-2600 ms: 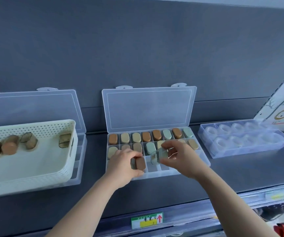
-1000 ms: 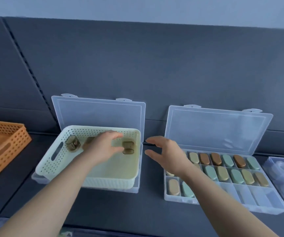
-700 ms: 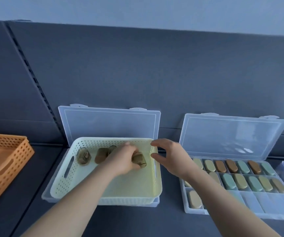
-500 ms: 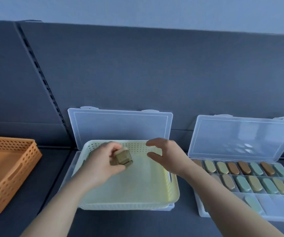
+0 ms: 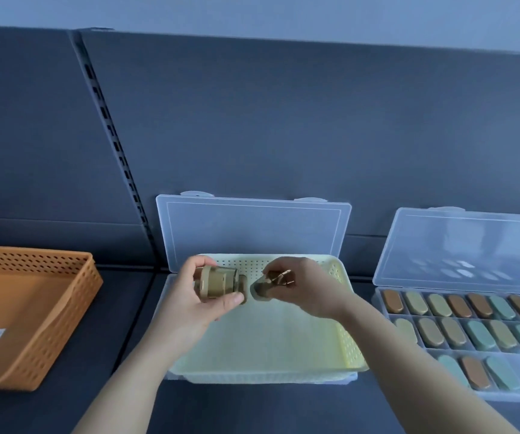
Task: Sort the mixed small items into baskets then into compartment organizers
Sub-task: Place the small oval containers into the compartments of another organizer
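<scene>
- Two small items are held in the air, side by side and almost touching, over the far half of the cream basket (image 5: 268,339).
- Olive case (image 5: 219,281): translucent, with its long axis running left to right, roughly level; its ringed end points left.
- Left hand (image 5: 199,303): fingers and thumb are curled round the olive case, thumb along its near side.
- Smaller olive piece (image 5: 261,289): oval face turned toward the case; its finer shape is blurred.
- Right hand (image 5: 307,291): fingertips pinch the smaller olive piece.
- The cream basket sits in the tray of a clear organizer (image 5: 252,230) with its lid raised against the back panel.
- Right of it, a second organizer (image 5: 458,245) stands open, holding oval pieces (image 5: 440,332) with long axes running near to far.
- An orange basket (image 5: 33,308) sits at the shelf's (image 5: 252,408) left end.
</scene>
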### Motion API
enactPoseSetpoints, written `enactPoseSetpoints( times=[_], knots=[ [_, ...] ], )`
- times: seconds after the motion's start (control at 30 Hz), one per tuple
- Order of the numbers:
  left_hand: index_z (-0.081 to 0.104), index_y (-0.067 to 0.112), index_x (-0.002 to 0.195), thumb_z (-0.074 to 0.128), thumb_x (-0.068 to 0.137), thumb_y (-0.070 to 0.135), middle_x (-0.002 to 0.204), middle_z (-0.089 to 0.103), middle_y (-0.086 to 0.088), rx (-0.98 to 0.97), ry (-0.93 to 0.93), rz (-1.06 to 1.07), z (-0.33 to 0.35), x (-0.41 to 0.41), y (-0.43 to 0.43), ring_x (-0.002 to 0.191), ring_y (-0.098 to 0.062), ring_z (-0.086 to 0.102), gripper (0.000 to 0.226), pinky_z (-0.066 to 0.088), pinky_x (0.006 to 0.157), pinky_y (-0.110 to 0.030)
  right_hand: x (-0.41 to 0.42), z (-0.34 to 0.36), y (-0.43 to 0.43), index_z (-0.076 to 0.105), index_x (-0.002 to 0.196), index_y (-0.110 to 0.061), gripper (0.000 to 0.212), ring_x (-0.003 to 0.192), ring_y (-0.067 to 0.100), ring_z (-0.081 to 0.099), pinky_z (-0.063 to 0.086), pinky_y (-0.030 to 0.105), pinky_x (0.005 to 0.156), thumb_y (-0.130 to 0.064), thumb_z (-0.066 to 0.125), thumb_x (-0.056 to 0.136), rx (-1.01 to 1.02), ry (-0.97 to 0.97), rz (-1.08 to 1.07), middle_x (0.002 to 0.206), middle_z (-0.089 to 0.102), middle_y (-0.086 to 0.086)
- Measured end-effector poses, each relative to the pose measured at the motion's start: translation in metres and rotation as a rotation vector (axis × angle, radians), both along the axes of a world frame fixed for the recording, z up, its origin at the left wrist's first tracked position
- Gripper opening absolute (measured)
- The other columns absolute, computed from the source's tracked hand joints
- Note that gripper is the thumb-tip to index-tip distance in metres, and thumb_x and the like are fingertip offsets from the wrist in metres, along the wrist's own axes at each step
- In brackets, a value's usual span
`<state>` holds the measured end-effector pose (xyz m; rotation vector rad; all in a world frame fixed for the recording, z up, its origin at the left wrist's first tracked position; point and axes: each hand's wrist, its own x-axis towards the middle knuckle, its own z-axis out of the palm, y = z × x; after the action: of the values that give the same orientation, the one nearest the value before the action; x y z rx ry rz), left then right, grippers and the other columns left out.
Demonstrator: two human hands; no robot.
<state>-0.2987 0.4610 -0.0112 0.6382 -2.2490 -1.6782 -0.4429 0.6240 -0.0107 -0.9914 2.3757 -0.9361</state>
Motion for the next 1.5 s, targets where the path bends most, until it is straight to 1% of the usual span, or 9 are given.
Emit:
enactPoseSetpoints(
  times=[0.17,0.3,0.43,0.57,0.77,1.0,1.13,1.37,1.5],
  knots=[
    [0.048,0.041,0.106,0.079,0.062,0.042,0.075,0.064,0.016,0.064,0.014,-0.035,-0.003,-0.019,0.032,0.064,-0.007,0.057,0.054,0.045,0.064,-0.029,0.008,0.024,0.06,0.061,0.105,-0.002,0.018,0.088,0.028,0.069,0.057,0.042,0.084,-0.017,0.056,0.095,-0.386,-0.452,-0.163,0.095,0.069,0.011],
    [0.05,0.029,0.111,0.07,0.068,0.034,0.067,0.059,0.006,0.272,0.095,-0.155,0.004,-0.038,0.08,0.062,-0.016,0.048,0.047,0.041,0.066,-0.032,0.01,0.031,0.114,0.056,0.112,-0.001,0.022,0.089,0.037,0.069,0.057,0.044,0.085,-0.016,0.047,0.099,-0.59,-0.668,-0.292,0.094,0.067,0.018],
    [0.053,0.02,0.114,0.055,0.091,0.008,0.077,0.064,-0.008,0.384,0.131,-0.208,0.005,-0.059,0.141,0.074,-0.026,0.059,0.026,0.048,0.076,-0.04,-0.001,0.029,0.178,0.051,0.118,-0.01,0.026,0.071,0.03,0.067,0.055,0.034,0.062,-0.018,0.057,0.094,-0.568,-0.516,-0.44,0.09,0.066,0.014],
    [0.052,0.023,0.122,0.057,0.092,0.004,0.103,0.066,-0.013,0.346,0.135,-0.337,0.009,-0.076,0.213,0.089,-0.027,0.07,0.035,0.057,0.084,-0.037,-0.021,0.026,0.254,0.05,0.106,-0.013,0.021,0.056,0.023,0.06,0.043,0.03,0.049,-0.022,0.061,0.091,-0.488,-0.354,-0.543,0.078,0.07,0.009],
    [0.066,0.029,0.105,0.086,0.066,0.023,0.095,0.072,0.01,-0.01,0.076,-0.385,-0.008,-0.107,0.31,0.085,-0.011,0.069,0.044,0.056,0.079,-0.025,-0.046,0.012,0.353,0.06,0.113,-0.008,0.02,0.055,0.02,0.049,0.039,0.029,0.052,-0.008,0.05,0.095,-0.474,-0.332,-0.624,0.067,0.06,0.009],
    [0.06,0.029,0.118,0.082,0.062,0.053,0.106,0.063,0.01,-0.517,-0.047,-0.392,-0.045,-0.144,0.389,0.093,-0.01,0.058,0.064,0.05,0.081,-0.027,-0.057,-0.011,0.419,0.051,0.112,-0.01,0.02,0.067,0.02,0.065,0.059,0.04,0.076,-0.015,0.056,0.094,-0.402,-0.349,-0.624,0.083,0.068,0.013],
    [0.06,0.023,0.107,0.077,0.068,0.056,0.103,0.059,0.008,-0.749,-0.137,-0.433,-0.056,-0.157,0.405,0.092,-0.014,0.054,0.054,0.046,0.075,-0.027,-0.062,-0.018,0.44,0.053,0.107,-0.011,0.019,0.066,0.023,0.069,0.06,0.034,0.069,-0.012,0.062,0.09,-0.354,-0.309,-0.612,0.09,0.067,0.016],
    [0.064,0.02,0.112,0.074,0.065,0.064,0.102,0.057,0.005,-0.834,-0.219,-0.436,-0.069,-0.165,0.412,0.095,-0.015,0.05,0.065,0.049,0.08,-0.031,-0.068,-0.03,0.443,0.057,0.113,-0.02,0.022,0.067,0.016,0.065,0.055,0.022,0.062,-0.019,0.057,0.091,-0.158,-0.149,-0.512,0.096,0.062,0.0],
    [0.06,0.022,0.123,0.071,0.066,0.067,0.112,0.055,0.005,-0.801,-0.209,-0.441,-0.069,-0.159,0.409,0.102,-0.015,0.05,0.074,0.047,0.085,-0.03,-0.071,-0.039,0.436,0.061,0.097,-0.016,0.016,0.076,0.022,0.062,0.05,0.026,0.062,-0.025,0.059,0.084,-0.038,-0.014,-0.432,0.091,0.061,0.0]
  ],
)
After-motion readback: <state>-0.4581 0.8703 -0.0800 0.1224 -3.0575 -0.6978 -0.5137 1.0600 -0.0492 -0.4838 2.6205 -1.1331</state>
